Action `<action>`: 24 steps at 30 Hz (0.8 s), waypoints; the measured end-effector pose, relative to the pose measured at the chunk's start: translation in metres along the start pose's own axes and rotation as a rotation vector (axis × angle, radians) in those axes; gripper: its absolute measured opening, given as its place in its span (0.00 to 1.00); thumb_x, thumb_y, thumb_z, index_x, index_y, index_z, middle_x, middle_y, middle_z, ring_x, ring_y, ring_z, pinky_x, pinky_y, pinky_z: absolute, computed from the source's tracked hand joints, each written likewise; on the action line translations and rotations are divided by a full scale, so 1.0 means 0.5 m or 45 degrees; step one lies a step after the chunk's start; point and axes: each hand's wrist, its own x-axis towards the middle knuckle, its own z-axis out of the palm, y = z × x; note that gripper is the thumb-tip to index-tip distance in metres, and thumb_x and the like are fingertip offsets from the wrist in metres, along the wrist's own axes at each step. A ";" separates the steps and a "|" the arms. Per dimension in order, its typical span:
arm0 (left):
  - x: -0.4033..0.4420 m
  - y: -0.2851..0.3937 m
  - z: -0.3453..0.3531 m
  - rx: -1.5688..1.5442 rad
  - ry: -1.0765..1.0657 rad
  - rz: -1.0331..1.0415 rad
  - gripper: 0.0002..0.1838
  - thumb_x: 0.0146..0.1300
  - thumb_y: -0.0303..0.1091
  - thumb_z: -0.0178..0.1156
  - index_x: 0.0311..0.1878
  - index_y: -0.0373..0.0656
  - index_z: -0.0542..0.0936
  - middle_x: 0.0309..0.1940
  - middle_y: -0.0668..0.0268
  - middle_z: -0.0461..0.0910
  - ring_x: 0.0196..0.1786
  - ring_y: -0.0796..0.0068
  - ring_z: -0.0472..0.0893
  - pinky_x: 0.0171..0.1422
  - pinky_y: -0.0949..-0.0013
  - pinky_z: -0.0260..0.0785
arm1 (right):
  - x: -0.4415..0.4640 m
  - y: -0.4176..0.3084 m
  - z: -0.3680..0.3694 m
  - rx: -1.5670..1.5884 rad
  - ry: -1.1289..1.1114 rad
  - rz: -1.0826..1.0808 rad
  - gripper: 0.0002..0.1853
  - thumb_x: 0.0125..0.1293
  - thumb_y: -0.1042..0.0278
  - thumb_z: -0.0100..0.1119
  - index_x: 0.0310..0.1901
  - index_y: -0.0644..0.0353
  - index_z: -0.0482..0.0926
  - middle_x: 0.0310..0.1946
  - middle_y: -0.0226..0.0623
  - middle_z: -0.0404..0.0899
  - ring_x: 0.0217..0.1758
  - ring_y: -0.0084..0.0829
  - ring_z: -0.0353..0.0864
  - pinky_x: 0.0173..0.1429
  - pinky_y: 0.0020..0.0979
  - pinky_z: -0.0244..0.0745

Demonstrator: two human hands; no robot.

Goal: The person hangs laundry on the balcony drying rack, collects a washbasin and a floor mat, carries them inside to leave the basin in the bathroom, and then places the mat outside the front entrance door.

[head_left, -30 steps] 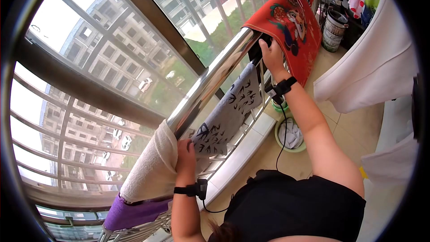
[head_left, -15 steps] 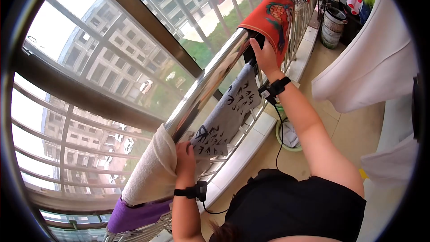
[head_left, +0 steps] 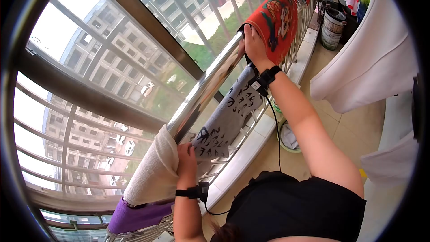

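Observation:
A grey cloth [head_left: 228, 116] with black printed marks hangs slantwise along the inner side of the metal railing. My left hand [head_left: 187, 160] is closed at its lower end, beside a cream towel [head_left: 151, 170] draped over the rail. My right hand [head_left: 256, 48] is farther up the rail, its fingers curled at the near edge of a red patterned cloth [head_left: 280, 20]. The grey cloth's upper corner lies just below that hand. Some fingertips of both hands are hidden. Each wrist wears a black strap with a small cabled device.
A purple cloth [head_left: 139, 217] hangs below the towel. Barred windows [head_left: 116, 62] stand beyond the rail [head_left: 206, 87]. On the floor are a green-rimmed basin [head_left: 290, 138] and a worn bucket [head_left: 333, 29]. White garments [head_left: 367, 71] hang at the right.
My right hand has moved slightly up and left against the red cloth's edge. The red cloth has turned, showing more of its pattern. My left hand has barely moved.

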 end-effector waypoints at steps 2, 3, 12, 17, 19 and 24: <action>0.000 -0.013 0.007 -0.009 0.003 0.014 0.08 0.54 0.26 0.56 0.37 0.35 0.77 0.34 0.54 0.75 0.40 0.55 0.74 0.46 0.63 0.66 | 0.007 -0.008 0.016 -0.013 0.179 -0.120 0.35 0.66 0.41 0.28 0.54 0.70 0.65 0.46 0.64 0.71 0.54 0.58 0.66 0.57 0.42 0.61; 0.001 -0.017 0.007 -0.019 0.005 0.026 0.08 0.54 0.26 0.56 0.37 0.35 0.77 0.34 0.54 0.75 0.40 0.55 0.74 0.46 0.63 0.66 | 0.009 -0.009 0.017 -0.009 0.175 -0.123 0.35 0.66 0.41 0.28 0.54 0.70 0.65 0.46 0.64 0.71 0.54 0.58 0.66 0.57 0.42 0.61; -0.001 -0.001 -0.004 -0.020 -0.016 -0.010 0.08 0.54 0.27 0.56 0.38 0.35 0.76 0.35 0.54 0.75 0.41 0.56 0.74 0.46 0.63 0.66 | 0.000 -0.041 0.012 -0.017 0.176 -0.017 0.35 0.67 0.40 0.26 0.56 0.68 0.65 0.48 0.63 0.69 0.57 0.56 0.64 0.60 0.38 0.60; 0.000 0.013 -0.011 -0.060 -0.043 -0.062 0.08 0.55 0.27 0.55 0.39 0.35 0.76 0.36 0.55 0.75 0.41 0.56 0.74 0.47 0.64 0.66 | 0.027 -0.030 0.022 0.040 0.256 -0.120 0.34 0.67 0.42 0.28 0.51 0.71 0.70 0.47 0.63 0.70 0.56 0.55 0.66 0.60 0.37 0.61; 0.001 0.012 -0.010 -0.049 -0.039 -0.059 0.08 0.55 0.26 0.55 0.39 0.35 0.76 0.36 0.55 0.75 0.42 0.56 0.74 0.47 0.64 0.66 | 0.043 -0.031 0.023 0.090 0.294 -0.173 0.34 0.67 0.44 0.29 0.49 0.72 0.71 0.47 0.62 0.71 0.56 0.54 0.66 0.59 0.36 0.61; 0.001 0.016 -0.011 -0.072 -0.048 -0.110 0.08 0.55 0.27 0.55 0.38 0.35 0.76 0.36 0.55 0.75 0.42 0.56 0.74 0.48 0.64 0.65 | 0.076 -0.033 0.010 0.129 0.377 -0.156 0.30 0.67 0.49 0.31 0.45 0.75 0.72 0.44 0.62 0.72 0.53 0.53 0.69 0.58 0.35 0.62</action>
